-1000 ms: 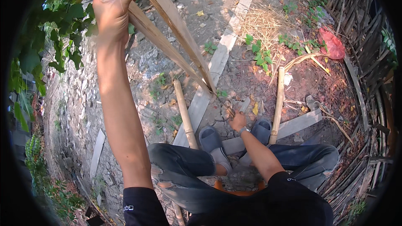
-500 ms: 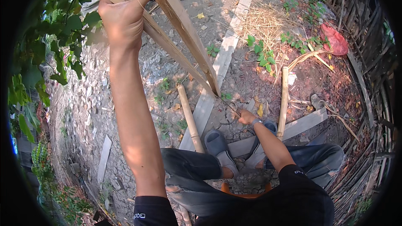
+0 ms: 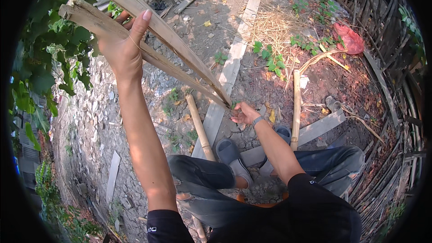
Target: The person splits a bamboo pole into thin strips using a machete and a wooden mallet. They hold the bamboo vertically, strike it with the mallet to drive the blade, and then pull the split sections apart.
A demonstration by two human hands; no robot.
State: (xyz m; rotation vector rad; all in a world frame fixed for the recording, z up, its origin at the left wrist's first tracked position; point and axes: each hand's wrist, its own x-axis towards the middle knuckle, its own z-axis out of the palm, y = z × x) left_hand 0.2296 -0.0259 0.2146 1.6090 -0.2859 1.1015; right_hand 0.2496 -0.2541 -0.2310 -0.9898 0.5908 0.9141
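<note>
My left hand (image 3: 123, 54) is raised at the upper left, closed around split wood. Two long pale lengths, the near split length (image 3: 101, 23) and the far split length (image 3: 155, 24), spread apart at the top and meet at their lower end. My left thumb lies against the far length; some fingers are hidden behind the wood. Low down, my right hand (image 3: 246, 113), with a watch (image 3: 258, 120) on its wrist, is at the meeting end. Its fingers look apart, and I see no tool in them.
Flat boards lie crossed on the ground, a long board (image 3: 238, 58) among them. Bamboo poles flank my feet: a left pole (image 3: 201, 128) and a right pole (image 3: 295, 108). Straw (image 3: 274, 27), a red plastic bag (image 3: 348, 39) and a stick fence (image 3: 382, 22) are farther right. Leafy vines (image 3: 45, 63) hang at left.
The split wood has tilted left and lower at its top, with my left hand moving along. My right hand has moved up to its lower end; the thin tool it held no longer shows.
</note>
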